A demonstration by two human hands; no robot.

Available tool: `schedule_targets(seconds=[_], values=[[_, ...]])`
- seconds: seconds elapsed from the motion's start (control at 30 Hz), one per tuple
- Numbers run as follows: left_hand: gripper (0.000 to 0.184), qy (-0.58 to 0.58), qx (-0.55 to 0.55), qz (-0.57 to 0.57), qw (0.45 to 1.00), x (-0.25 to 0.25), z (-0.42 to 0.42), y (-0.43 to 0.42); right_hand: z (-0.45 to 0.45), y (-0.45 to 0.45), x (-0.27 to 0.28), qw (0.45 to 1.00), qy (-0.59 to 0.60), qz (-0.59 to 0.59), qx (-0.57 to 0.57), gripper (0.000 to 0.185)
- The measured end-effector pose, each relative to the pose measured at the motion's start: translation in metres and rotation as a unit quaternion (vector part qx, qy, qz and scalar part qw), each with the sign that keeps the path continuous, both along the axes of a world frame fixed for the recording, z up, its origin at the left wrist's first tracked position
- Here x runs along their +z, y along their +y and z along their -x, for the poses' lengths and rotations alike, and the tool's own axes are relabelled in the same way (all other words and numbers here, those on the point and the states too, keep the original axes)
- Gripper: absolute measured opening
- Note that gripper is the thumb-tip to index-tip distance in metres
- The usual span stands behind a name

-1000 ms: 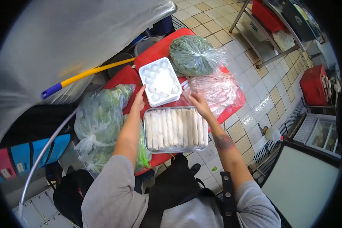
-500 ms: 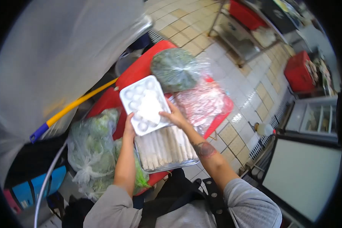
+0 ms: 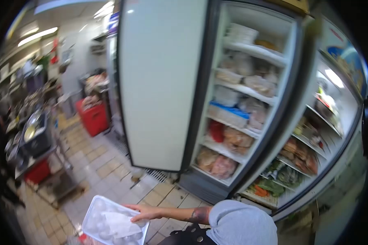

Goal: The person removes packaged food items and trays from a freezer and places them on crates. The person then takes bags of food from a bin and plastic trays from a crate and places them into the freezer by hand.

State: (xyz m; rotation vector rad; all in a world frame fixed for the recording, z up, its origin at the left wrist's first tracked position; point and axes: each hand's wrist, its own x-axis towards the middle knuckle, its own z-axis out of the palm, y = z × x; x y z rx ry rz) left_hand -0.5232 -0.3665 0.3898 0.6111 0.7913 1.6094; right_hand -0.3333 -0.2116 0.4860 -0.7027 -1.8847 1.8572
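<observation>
A white rectangular tray (image 3: 95, 204) is at the bottom of the head view, slightly tilted. Several pale round pieces (image 3: 98, 220) sit in it, too blurred to name, with a sheet of white paper (image 3: 119, 224) lying over part of them. My right hand (image 3: 145, 212) grips the tray's right side, thumb over the rim and the other fingers mostly hidden. No part of my left hand can be made out; the lower edge of the view cuts off the tray's near side.
Ahead stands an upright fridge with its door (image 3: 159, 81) swung open and packed shelves (image 3: 249, 90). To its right is a second lit fridge (image 3: 298, 155) with vegetables. A red bin (image 3: 93, 116) and a steel work table (image 3: 55, 175) stand left, on tiled floor (image 3: 106, 167).
My view has swung right and up from the red table to the fridges. The tray has come along in my right hand; my left hand, on it before, has left the view.
</observation>
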Motion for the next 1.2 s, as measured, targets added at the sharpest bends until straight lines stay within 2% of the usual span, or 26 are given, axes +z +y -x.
schedule_targets(seconds=[0.07,0.13,0.17,0.2,0.23,0.27,0.3,0.33,0.43,0.47,0.5,0.53,0.57,0.63,0.73,0.8,0.87,1.2], values=[[0.072,0.027,-0.071,-0.064,0.995,0.032,-0.043,0.050,-0.065,0.014,0.031,0.994,-0.006,-0.063,-0.090,0.081],[0.076,0.046,-0.124,-0.139,0.981,0.063,-0.090,0.090,-0.132,0.007,0.090,0.981,-0.031,-0.074,-0.178,0.080],[0.078,0.049,-0.149,-0.172,0.973,0.079,-0.116,0.110,-0.165,0.018,0.088,0.970,-0.018,-0.090,-0.227,0.080],[0.080,0.049,-0.166,-0.205,0.963,0.097,-0.144,0.128,-0.199,0.017,0.110,0.959,0.031,-0.128,-0.250,0.078],[0.089,0.002,-0.194,-0.186,0.963,0.119,-0.175,0.148,-0.232,0.015,0.136,0.949,0.035,-0.153,-0.274,0.075],[0.085,-0.010,-0.230,-0.183,0.956,0.149,-0.209,0.169,-0.263,0.014,0.156,0.921,0.032,-0.212,-0.326,0.071],[0.085,0.029,-0.241,-0.242,0.940,0.178,-0.242,0.185,-0.292,0.008,0.185,0.911,0.026,-0.226,-0.345,0.069],[0.083,-0.001,-0.267,-0.232,0.935,0.218,-0.274,0.193,-0.320,-0.002,0.216,0.888,-0.020,-0.260,-0.380,0.069],[0.060,-0.034,-0.347,-0.230,0.909,0.313,-0.357,0.232,-0.386,-0.019,0.303,0.855,-0.016,-0.267,-0.445,0.067],[0.055,-0.044,-0.358,-0.225,0.905,0.354,-0.381,0.230,-0.406,-0.026,0.334,0.854,-0.049,-0.225,-0.466,0.067],[0.058,-0.039,-0.388,-0.218,0.894,0.389,-0.403,0.236,-0.425,-0.032,0.366,0.852,-0.081,-0.182,-0.484,0.067],[0.058,-0.035,-0.401,-0.227,0.887,0.425,-0.424,0.236,-0.439,-0.032,0.387,0.812,-0.065,-0.211,-0.540,0.060],[0.062,-0.039,-0.433,-0.262,0.862,0.456,-0.444,0.243,-0.453,-0.038,0.415,0.795,-0.067,-0.207,-0.567,0.054],[0.078,0.013,-0.518,-0.301,0.800,0.517,-0.481,0.271,-0.486,-0.040,0.469,0.799,-0.065,-0.215,-0.558,0.053],[0.079,0.032,-0.524,-0.302,0.796,0.596,-0.528,0.290,-0.528,-0.021,0.550,0.751,-0.047,-0.177,-0.634,0.066],[0.078,0.031,-0.509,-0.306,0.804,0.638,-0.561,0.314,-0.528,-0.014,0.571,0.726,-0.029,-0.205,-0.656,0.061],[0.078,0.027,-0.505,-0.300,0.809,0.660,-0.588,0.332,-0.520,-0.006,0.590,0.696,-0.013,-0.235,-0.679,0.055],[0.078,0.016,-0.515,-0.250,0.819,0.708,-0.693,0.422,-0.580,0.076,0.628,0.590,0.021,-0.301,-0.749,0.063]])
